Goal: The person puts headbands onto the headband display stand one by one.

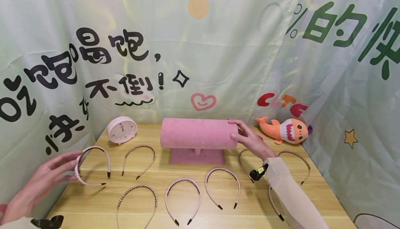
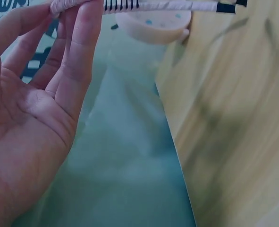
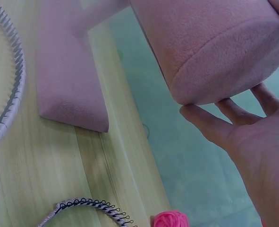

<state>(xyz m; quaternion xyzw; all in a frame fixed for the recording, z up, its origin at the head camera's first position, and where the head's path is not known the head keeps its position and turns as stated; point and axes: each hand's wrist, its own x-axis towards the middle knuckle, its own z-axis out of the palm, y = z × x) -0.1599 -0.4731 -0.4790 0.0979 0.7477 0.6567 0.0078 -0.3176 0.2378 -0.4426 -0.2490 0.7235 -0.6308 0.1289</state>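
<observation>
My left hand (image 1: 45,177) pinches a pale pink toothed headband (image 1: 93,147) between thumb and fingers, held up at the table's left side. Its black tips point right in the left wrist view. At the back middle stands a pink padded headband stand (image 1: 197,133), a plush horizontal roll on a flat base (image 1: 197,156). My right hand (image 1: 250,141) grips the right end of that roll. Thumb and fingers spread around the roll's round edge, with fingertips (image 3: 191,111) right at the rim in the right wrist view.
Several headbands lie on the wooden table, among them a beaded one (image 1: 140,146) and pink ones (image 1: 184,179) in front. A round pink clock (image 1: 122,130) stands back left, an orange plush toy (image 1: 281,131) back right. Printed curtains (image 1: 218,65) hang around the table.
</observation>
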